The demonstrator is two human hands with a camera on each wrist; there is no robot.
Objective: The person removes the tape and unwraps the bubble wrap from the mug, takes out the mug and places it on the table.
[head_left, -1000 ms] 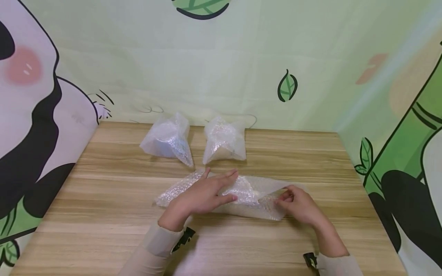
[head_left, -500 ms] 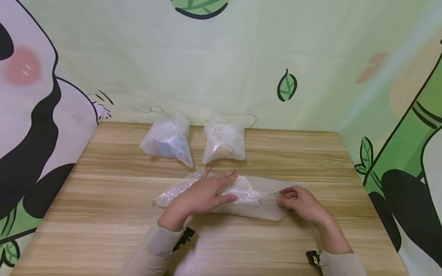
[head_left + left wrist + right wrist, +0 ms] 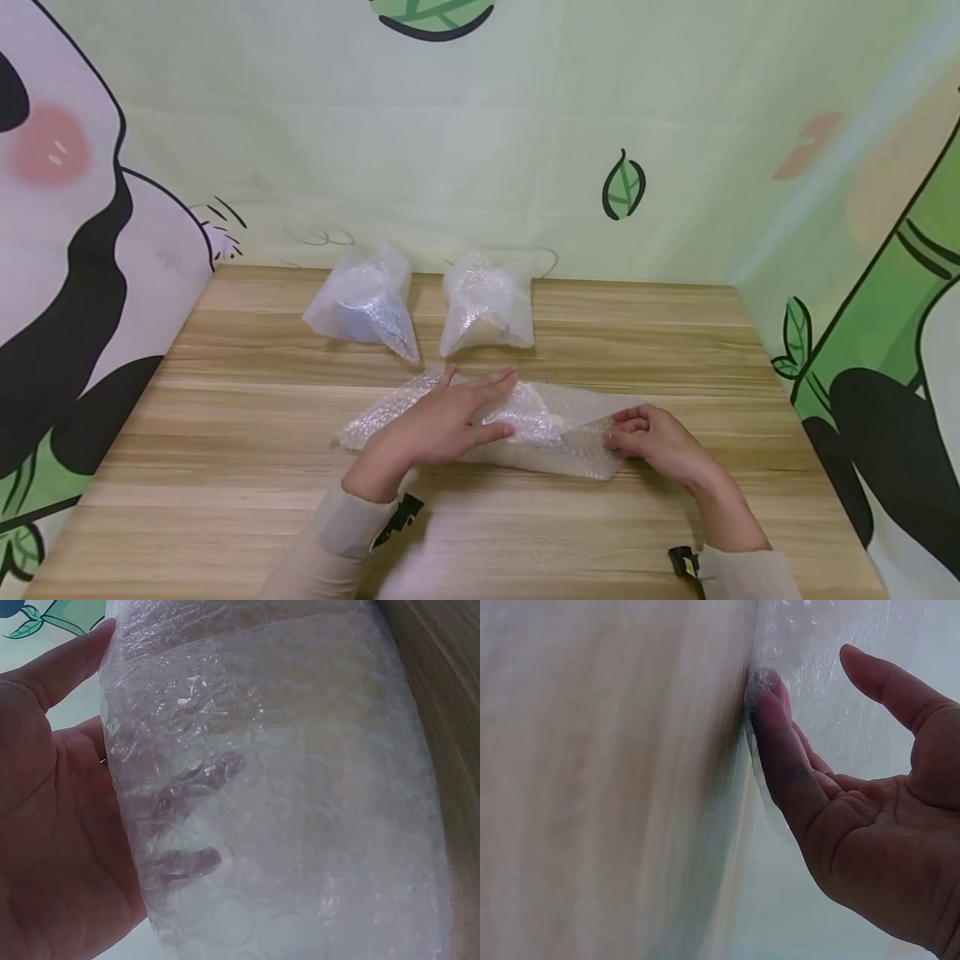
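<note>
Three packs, two hands, one table

Three bubble-wrap packs in all: two small packs, one (image 3: 360,304) and its twin (image 3: 487,304), plus one long pack (image 3: 532,412). Two hands, one left hand (image 3: 442,425) and one right hand (image 3: 652,442), with two sleeves, the first (image 3: 326,542) and the second (image 3: 750,577). Two black devices, one per wrist: one (image 3: 397,521), the other (image 3: 684,562). One wooden table (image 3: 232,400). On the back wall, two printed leaves: one whole leaf (image 3: 624,187) and one cut-off leaf (image 3: 435,17). One printed panda (image 3: 52,233) at left; whether the black-and-white shapes (image 3: 870,442) at right make a second is unclear. Each wrist view shows one hand and one pack.
</note>
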